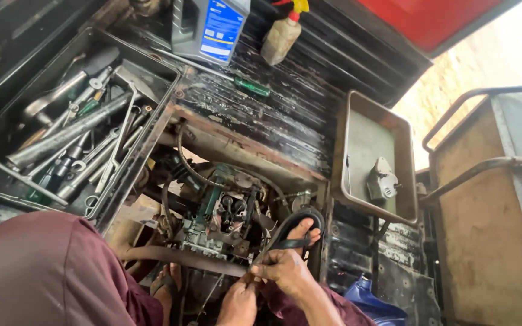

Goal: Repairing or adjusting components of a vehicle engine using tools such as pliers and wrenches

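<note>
left hand: grip pressed on something small, cannot tell what
right hand: grip pinching same spot
above grip: greasy metal carburetor

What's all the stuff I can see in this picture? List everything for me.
Toolbox: one, dark metal, upper left, full of wrenches and bars.
Oil jug: one, grey with blue label, top centre.
Squeeze bottle: one, tan with red and yellow cap, beside the jug.
Screwdriver: one, green handle, on the black ribbed floor.
Metal tray: one, grey, right of centre, holding a small grey metal part.
Engine: one, greasy, with greenish parts, in the open floor hatch.
Blue container: one, bottom right.
Rail: rusty metal, far right.
Feet in sandals: two, right foot beside the engine, left foot lower down.
Left hand and right hand: close together below the engine; what they grip is unclear.
</note>
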